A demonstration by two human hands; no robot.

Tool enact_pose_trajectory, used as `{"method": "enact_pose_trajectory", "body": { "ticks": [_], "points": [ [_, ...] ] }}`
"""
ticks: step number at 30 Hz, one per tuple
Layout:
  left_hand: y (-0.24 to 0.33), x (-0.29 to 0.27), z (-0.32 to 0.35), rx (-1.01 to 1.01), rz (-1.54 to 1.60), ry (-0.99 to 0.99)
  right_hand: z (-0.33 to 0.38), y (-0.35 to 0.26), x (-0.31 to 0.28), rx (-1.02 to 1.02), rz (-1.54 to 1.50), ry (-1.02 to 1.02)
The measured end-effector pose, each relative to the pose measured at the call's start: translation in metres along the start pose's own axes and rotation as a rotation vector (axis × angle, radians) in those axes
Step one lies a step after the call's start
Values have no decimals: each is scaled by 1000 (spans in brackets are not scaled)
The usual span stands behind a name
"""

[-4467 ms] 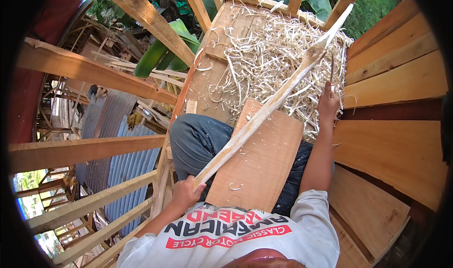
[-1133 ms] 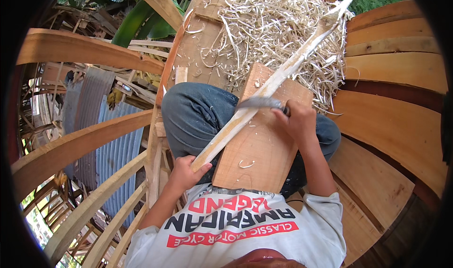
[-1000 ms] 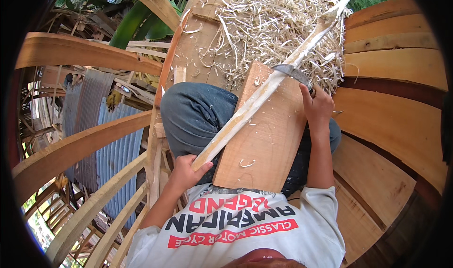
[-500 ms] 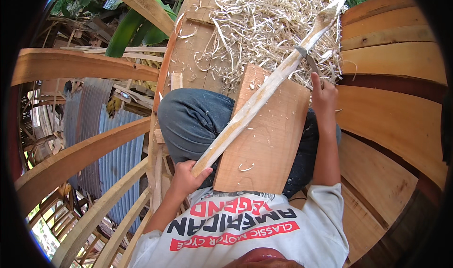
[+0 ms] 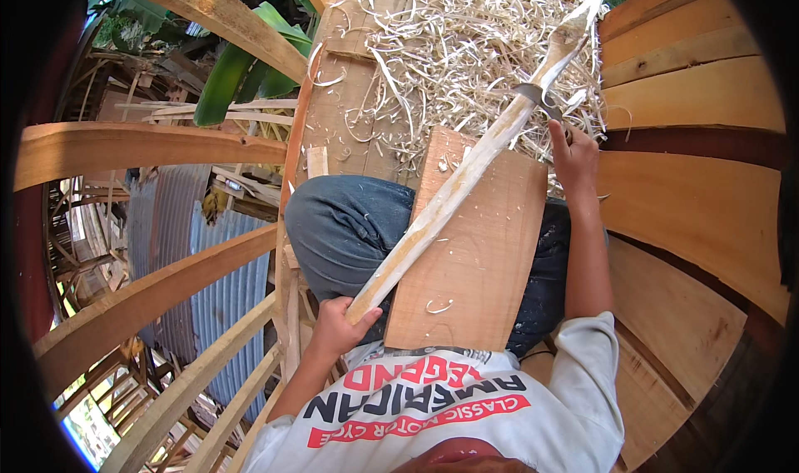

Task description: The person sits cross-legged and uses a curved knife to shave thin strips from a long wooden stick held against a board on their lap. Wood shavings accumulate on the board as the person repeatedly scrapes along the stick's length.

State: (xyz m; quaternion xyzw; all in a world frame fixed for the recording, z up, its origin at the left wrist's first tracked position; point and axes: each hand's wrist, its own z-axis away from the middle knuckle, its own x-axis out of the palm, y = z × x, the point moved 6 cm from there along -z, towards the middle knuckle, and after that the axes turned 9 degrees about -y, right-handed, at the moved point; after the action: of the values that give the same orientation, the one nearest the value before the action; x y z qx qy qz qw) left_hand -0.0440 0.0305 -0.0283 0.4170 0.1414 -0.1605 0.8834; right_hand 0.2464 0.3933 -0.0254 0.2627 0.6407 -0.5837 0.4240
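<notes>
A long pale wooden pole [image 5: 454, 191], peeled and streaked with brown, slants from my lap up to the far right. My left hand [image 5: 343, 326] is closed around its near end. In my right hand [image 5: 576, 166] is a knife, gripped by the handle, its thumb or finger extended along it. The knife's curved dark blade [image 5: 541, 98] lies across the pole's upper part, touching it. Beneath the pole, a flat wooden board [image 5: 478, 261] rests across my lap, with a few small shavings on it.
Curly wood shavings [image 5: 466, 48] are heaped on the planks [image 5: 349, 98] ahead of me. Curved timber ribs [image 5: 150, 150] stand at the left, with corrugated metal sheets [image 5: 220, 281] beyond. Wooden planking [image 5: 682, 198] walls the right side. Green leaves [image 5: 229, 77] hang at the upper left.
The whole view has shifted slightly, so the scene sits lower in the picture. Both hands keep their grips, and the blade stays at about the same place on the pole.
</notes>
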Motion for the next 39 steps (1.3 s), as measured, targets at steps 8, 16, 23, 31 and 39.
{"method": "enact_pose_trajectory", "body": {
  "ticks": [8,16,23,31,39],
  "points": [
    [3,-3,-1,-37,52,-8,-11,1,4,25,-12,15],
    [-5,2,2,-42,46,-24,-20,12,0,-62,-104,75],
    [-10,0,2,-72,70,-44,-25,27,6,17,-397,143],
    [-4,3,3,-42,-3,24,-10,10,14,70,-260,-8],
    [-1,2,4,-12,-79,47,-22,19,-4,-59,-238,119]
  ]
}}
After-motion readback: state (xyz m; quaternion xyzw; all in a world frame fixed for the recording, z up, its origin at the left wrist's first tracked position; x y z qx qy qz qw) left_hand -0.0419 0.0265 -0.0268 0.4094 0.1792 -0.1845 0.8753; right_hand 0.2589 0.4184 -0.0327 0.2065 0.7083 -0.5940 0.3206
